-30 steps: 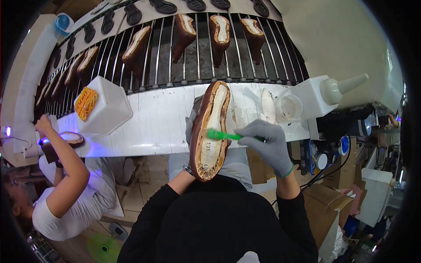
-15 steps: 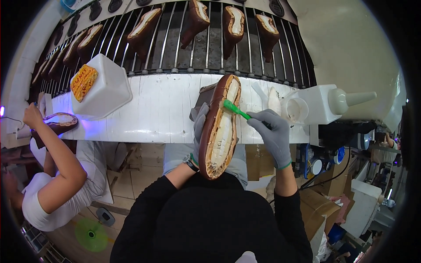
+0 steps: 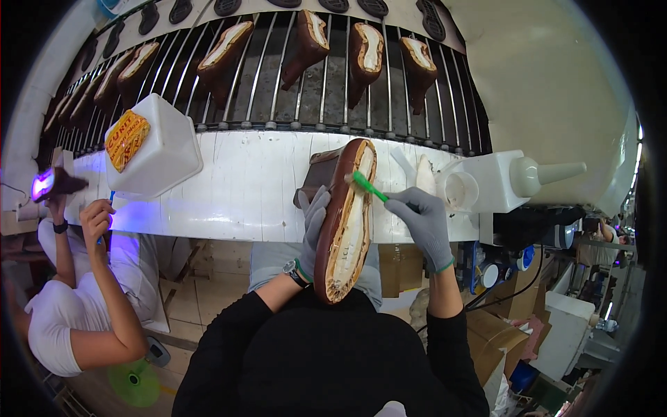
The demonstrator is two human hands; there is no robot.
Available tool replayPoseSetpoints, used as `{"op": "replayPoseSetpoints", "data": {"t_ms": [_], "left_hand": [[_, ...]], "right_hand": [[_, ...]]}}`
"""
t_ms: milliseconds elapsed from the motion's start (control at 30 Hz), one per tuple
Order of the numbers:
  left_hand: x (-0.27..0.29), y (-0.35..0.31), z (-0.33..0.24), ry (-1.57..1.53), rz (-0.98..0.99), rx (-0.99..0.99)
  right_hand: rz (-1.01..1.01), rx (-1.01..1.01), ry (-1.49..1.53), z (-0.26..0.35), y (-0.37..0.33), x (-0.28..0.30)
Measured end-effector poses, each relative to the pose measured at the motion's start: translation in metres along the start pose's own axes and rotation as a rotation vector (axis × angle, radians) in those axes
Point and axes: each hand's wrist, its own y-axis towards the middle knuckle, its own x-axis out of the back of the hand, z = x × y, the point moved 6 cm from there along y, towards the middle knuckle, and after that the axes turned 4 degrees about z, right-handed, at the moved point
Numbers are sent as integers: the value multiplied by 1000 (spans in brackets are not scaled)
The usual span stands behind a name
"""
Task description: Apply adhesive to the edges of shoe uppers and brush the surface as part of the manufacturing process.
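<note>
A brown boot (image 3: pixel 326 243) lies upside down across the near edge of the white bench, its shaft (image 3: pixel 318 177) pointing away to the left. Its unfinished underside (image 3: pixel 353 226) faces up, a pale middle ringed by a rough tan margin. Gloved in grey, my left hand (image 3: pixel 314 226) is closed on the boot's left side, fingers partly hidden behind it. My right hand (image 3: pixel 422 217), also gloved, grips a green brush (image 3: pixel 370 186) by its handle. The bristles touch the upper left margin of the underside.
Beyond the bench (image 3: pixel 243 181), several upturned boots (image 3: pixel 366 55) rest on a roller conveyor (image 3: pixel 274 90). A white container (image 3: pixel 153 149) stands left; a clear cup (image 3: pixel 460 189) and a white bottle with a nozzle (image 3: pixel 514 177) lie right. At far left, a co-worker's hand (image 3: pixel 97 217) is raised.
The brush has shifted to the left margin of the boot's underside. The whole view has moved slightly. At left, the co-worker has lifted a dark shoe off the bench.
</note>
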Motion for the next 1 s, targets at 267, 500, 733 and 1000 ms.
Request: {"op": "replayPoseSetpoints", "data": {"t_ms": [267,500,733,1000], "left_hand": [[17,31,-75,299,-335,-445],[19,26,-73,219,-218,-407],[16,26,-79,249,-226,-397],[20,30,-80,210,-253,-420]], "right_hand": [[-202,119,-80,-21,55,20],[204,42,-29,9,8,6],[-182,82,-155,-18,56,22],[192,-56,-12,9,28,12]]}}
